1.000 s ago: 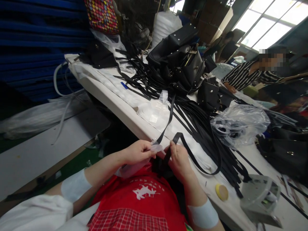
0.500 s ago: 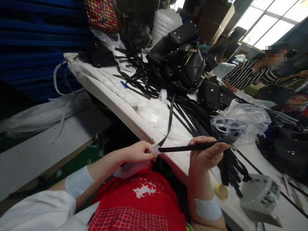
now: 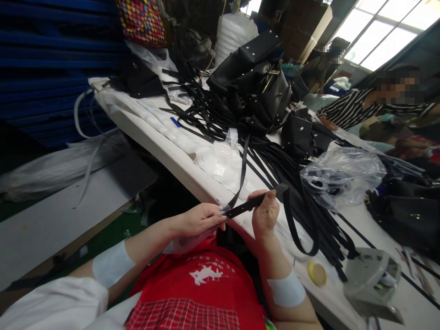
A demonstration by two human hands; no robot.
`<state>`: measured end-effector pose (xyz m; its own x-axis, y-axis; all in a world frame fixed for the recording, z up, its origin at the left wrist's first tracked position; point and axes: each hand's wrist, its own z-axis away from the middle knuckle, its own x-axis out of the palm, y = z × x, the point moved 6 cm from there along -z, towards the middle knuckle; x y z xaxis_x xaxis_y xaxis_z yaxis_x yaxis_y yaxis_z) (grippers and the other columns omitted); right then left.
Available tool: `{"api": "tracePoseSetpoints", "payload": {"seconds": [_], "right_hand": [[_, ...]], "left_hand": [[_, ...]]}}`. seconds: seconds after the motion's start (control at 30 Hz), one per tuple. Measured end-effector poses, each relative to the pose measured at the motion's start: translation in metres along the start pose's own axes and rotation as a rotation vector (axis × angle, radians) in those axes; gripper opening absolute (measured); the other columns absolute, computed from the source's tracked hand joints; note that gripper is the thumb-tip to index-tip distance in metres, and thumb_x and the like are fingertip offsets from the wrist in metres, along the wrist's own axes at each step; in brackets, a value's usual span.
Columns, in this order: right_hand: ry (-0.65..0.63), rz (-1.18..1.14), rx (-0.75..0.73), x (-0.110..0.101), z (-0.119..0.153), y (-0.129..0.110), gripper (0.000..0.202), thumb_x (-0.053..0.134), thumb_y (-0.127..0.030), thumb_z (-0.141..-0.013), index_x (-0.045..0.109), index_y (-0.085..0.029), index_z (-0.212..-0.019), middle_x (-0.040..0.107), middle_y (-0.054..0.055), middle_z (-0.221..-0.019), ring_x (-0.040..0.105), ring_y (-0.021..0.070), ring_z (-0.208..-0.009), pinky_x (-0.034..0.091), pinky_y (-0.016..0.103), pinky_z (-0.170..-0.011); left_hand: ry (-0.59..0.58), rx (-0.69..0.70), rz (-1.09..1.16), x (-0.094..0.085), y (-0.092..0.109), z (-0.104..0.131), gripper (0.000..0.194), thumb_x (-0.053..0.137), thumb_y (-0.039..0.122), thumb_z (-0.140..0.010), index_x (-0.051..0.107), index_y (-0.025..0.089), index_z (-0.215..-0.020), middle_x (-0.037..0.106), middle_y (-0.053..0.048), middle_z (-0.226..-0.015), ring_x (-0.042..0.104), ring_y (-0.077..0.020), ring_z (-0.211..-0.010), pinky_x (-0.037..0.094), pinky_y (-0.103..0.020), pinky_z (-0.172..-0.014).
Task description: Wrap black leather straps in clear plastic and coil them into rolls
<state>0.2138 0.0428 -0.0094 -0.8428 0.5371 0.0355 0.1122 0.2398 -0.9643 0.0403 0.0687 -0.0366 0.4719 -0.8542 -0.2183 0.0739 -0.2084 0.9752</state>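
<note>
strap point(image 3: 241, 209) is pinched by the left hand point(image 3: 204, 218) and the right hand point(image 3: 266, 215); i saw the right come back closer, so work goes on.

On our white tabletop point(image 3: 172, 165) we see black bags point(image 3: 252, 89), loose black straps point(image 3: 285, 172), crumpled clear plastic point(image 3: 343, 176) and a yellow roll point(image 3: 316, 273).

We lose the black strap point(image 3: 244, 208) where the left hand point(image 3: 205, 219) covers it! We can't read the lettering point(image 3: 198, 253) on the red apron point(image 3: 172, 286), too small; up top the edge crops the patterned bag point(image 3: 142, 23), at right a black handbag point(image 3: 404, 217).
</note>
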Motion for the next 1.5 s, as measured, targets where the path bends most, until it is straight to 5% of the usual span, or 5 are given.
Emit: {"api": "tracePoseSetpoints", "payload": {"seconds": [0.2,0.47,0.73,1.1,1.5], "right_hand": [[-0.437,0.062,0.263,0.043,0.03,0.037,0.051,0.047,-0.062,-0.088,0.072,-0.019,-0.078,0.056,0.0,-0.052,0.051,0.0116,-0.047,0.035,0.022,-0.043],[-0.208,-0.269,0.528,0.025,0.003,0.063,0.036,0.075,-0.048,-0.073,0.058,-0.017,-0.068,0.048,-0.006,-0.052,0.037,0.0047,-0.042,0.026,0.018,-0.039],[-0.454,-0.599,0.982,0.047,0.032,0.078,0.038,0.075,-0.043,-0.073,0.068,-0.013,-0.094,0.067,0.003,-0.077,0.057,0.0102,-0.06,0.049,0.023,-0.06],[-0.33,-0.717,0.61,0.048,0.004,0.05,0.036,0.068,-0.041,-0.076,0.056,-0.017,-0.053,0.052,0.0,-0.055,0.044,0.0104,-0.055,0.037,0.023,-0.056],[-0.132,-0.611,0.498,0.06,-0.007,0.043,0.044,0.066,-0.06,-0.073,0.066,-0.017,-0.064,0.06,0.002,-0.063,0.053,0.0155,-0.065,0.04,0.029,-0.069]], "left_hand": [[0.189,-0.018,-0.158,-0.004,-0.008,0.0,0.056,0.027,0.05,-0.099,0.064,0.014,-0.081,0.063,-0.005,-0.079,0.058,-0.0157,-0.07,0.047,-0.026,-0.071],[0.296,-0.052,-0.298,-0.012,-0.006,0.003,0.045,0.033,0.044,-0.099,0.069,0.017,-0.091,0.066,-0.003,-0.08,0.062,-0.0172,-0.075,0.048,-0.025,-0.073],[0.331,-0.043,-0.319,-0.009,-0.001,0.012,0.044,0.04,0.037,-0.096,0.047,0.018,-0.134,0.069,-0.009,-0.118,0.068,-0.0221,-0.099,0.05,-0.029,-0.088],[0.061,-0.391,0.149,0.004,-0.031,0.007,0.055,0.042,0.066,-0.088,0.06,0.015,-0.082,0.06,0.0,-0.054,0.047,-0.0105,-0.043,0.034,-0.02,-0.043],[0.462,-0.045,-0.411,-0.025,-0.019,-0.004,0.052,0.032,0.059,-0.093,0.061,0.023,-0.068,0.057,0.001,-0.048,0.054,-0.0161,-0.043,0.045,-0.023,-0.045]]}}
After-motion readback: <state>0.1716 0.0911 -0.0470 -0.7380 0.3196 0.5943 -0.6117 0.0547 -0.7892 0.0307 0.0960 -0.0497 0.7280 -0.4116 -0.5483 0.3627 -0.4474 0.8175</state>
